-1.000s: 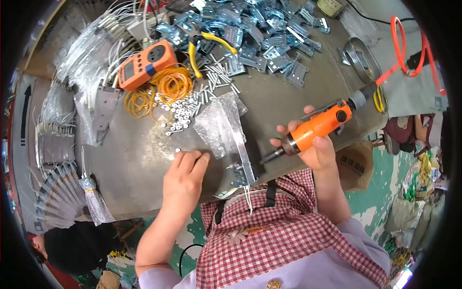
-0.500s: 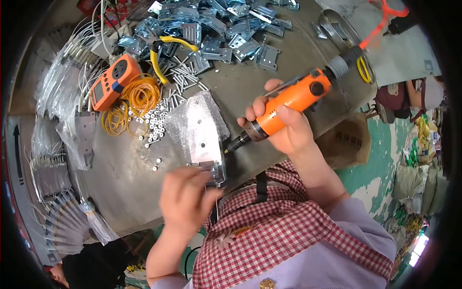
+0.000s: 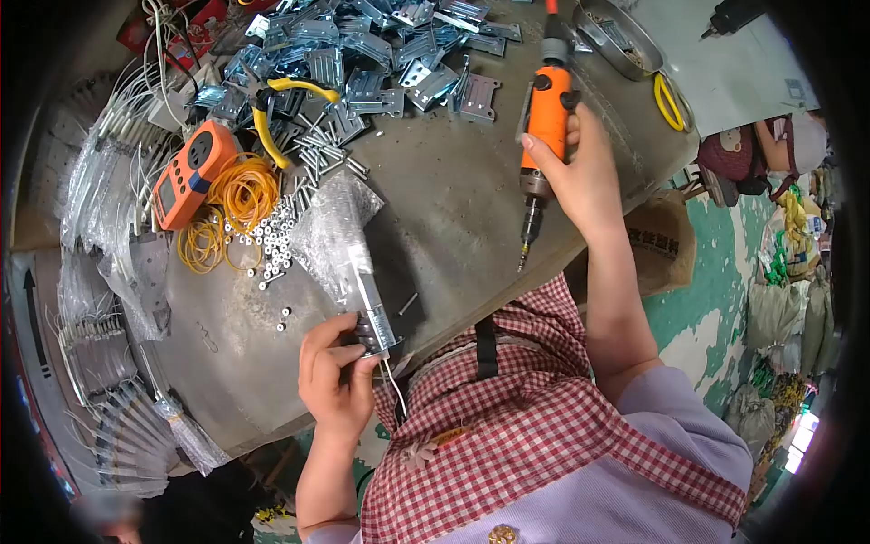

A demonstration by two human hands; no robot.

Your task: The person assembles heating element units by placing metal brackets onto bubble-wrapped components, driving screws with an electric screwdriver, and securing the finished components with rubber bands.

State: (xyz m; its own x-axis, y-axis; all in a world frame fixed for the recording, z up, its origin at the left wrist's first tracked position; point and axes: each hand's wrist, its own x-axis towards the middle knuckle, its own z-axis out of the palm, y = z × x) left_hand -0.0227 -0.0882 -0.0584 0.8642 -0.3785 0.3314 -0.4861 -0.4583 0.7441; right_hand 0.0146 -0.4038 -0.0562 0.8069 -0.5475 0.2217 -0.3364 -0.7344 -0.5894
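Note:
My right hand (image 3: 584,177) is wrapped round an orange power screwdriver (image 3: 547,113), whose bit points down towards the table's front edge. With my left hand (image 3: 337,367) I grip the near end of a flat metal part (image 3: 376,313), tilted up on its side. Bubble wrap (image 3: 335,236) covers the far end of that part, and a white cable (image 3: 395,385) hangs from its near end. A single screw (image 3: 409,304) lies on the table just right of the part. My left fingers partly hide the part's near end.
Metal brackets (image 3: 362,45) are heaped at the back, beside yellow-handled pliers (image 3: 265,122). Loose screws (image 3: 322,150), white spacers (image 3: 272,240), yellow bands (image 3: 243,195) and an orange meter (image 3: 192,172) lie left of centre. Back right, a metal tray (image 3: 616,41) stands near yellow-handled scissors (image 3: 669,102).
My right hand has lifted the screwdriver away to the right and turned it more upright. My left hand now grips the part, which has tipped from lying flat onto its side.

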